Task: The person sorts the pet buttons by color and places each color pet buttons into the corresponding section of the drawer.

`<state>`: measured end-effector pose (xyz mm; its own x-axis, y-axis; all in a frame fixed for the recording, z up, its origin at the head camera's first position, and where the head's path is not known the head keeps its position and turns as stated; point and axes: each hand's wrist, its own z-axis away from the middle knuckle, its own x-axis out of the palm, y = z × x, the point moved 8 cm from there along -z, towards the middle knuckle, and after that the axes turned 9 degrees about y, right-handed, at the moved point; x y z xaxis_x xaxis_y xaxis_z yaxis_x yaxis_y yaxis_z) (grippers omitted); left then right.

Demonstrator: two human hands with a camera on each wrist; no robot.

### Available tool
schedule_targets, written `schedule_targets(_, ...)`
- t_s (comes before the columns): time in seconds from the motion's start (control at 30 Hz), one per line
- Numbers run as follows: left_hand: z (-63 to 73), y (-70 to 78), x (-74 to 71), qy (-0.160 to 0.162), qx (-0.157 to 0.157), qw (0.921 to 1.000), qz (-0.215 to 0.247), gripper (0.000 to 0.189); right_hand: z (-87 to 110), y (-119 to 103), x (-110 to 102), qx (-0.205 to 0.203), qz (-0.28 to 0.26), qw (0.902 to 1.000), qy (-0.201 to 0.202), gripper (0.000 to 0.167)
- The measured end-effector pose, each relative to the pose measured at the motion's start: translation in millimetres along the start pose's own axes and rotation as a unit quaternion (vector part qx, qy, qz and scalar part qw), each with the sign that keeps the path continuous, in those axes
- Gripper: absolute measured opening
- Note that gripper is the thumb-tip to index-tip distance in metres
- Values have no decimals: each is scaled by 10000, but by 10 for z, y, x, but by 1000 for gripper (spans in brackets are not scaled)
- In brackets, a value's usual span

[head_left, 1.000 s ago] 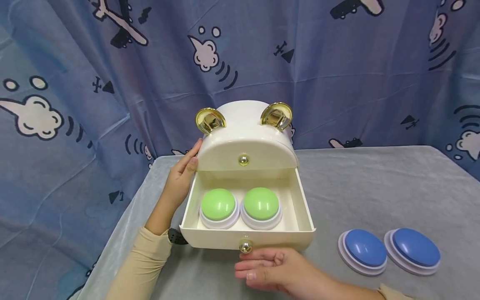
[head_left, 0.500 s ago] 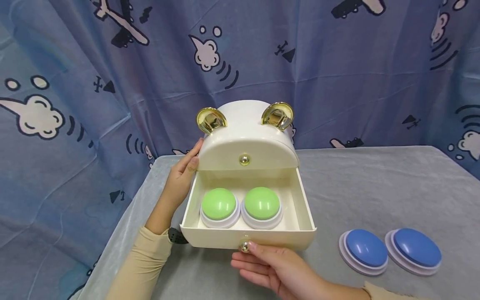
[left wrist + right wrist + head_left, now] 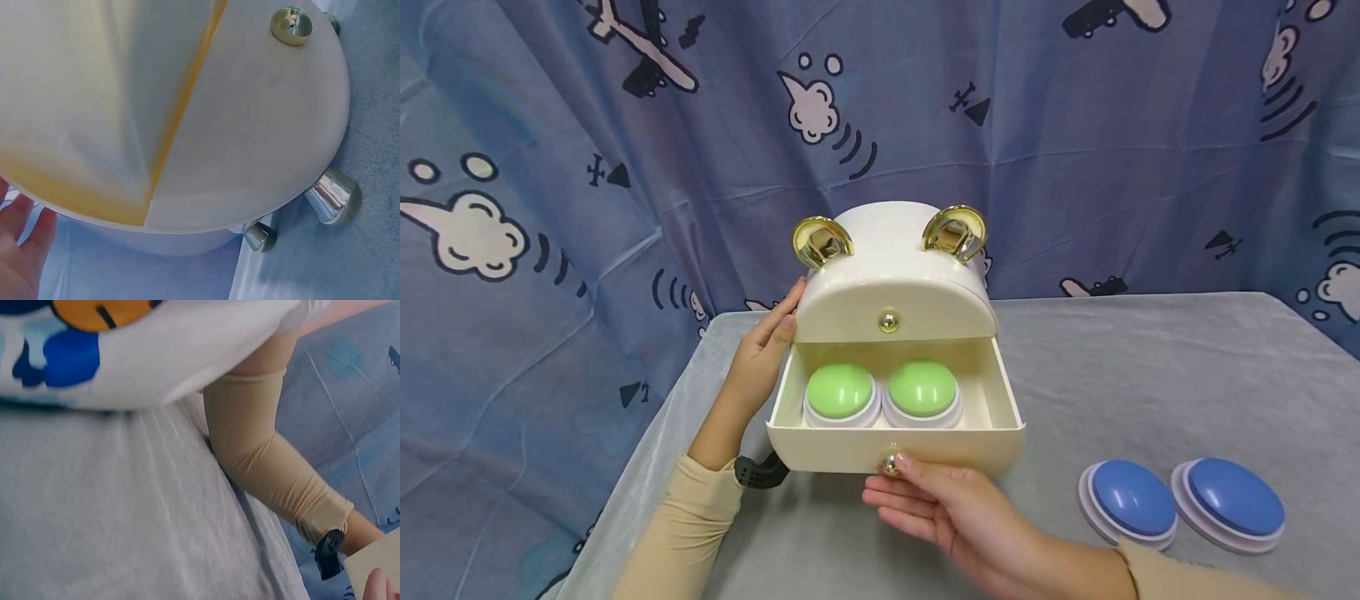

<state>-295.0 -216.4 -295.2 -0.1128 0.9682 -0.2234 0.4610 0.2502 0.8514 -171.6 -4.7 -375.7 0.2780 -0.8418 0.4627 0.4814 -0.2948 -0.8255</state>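
A white rounded storage box [image 3: 895,279] with gold ears stands on the table, its lower drawer [image 3: 895,450] pulled partway out. Two green dome buttons with white bases, a left one [image 3: 839,392] and a right one [image 3: 922,388], sit side by side in that drawer. My left hand [image 3: 756,362] rests along the box's left side with fingers extended; the left wrist view shows its fingers [image 3: 42,240] at the rim. At the drawer front, my right hand [image 3: 951,504] pinches the gold drawer knob [image 3: 889,464] with the thumb on it and fingers below.
Two blue dome buttons, one nearer [image 3: 1133,498] and one farther right [image 3: 1234,498], lie on the grey cloth-covered table [image 3: 1150,367] to the right. A blue patterned curtain [image 3: 895,108] hangs directly behind. A black strap [image 3: 762,472] circles my left wrist.
My right hand has come up onto the knob, thumb placed on it. The drawer has slid partly inward with both green buttons. My left hand stays where it was.
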Motion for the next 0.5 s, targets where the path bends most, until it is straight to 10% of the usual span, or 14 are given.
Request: schedule_targets(0.5,5,-1,-11,-18,-104,9998,172,46,-212,-199,9,-275,81,9994,175,32)
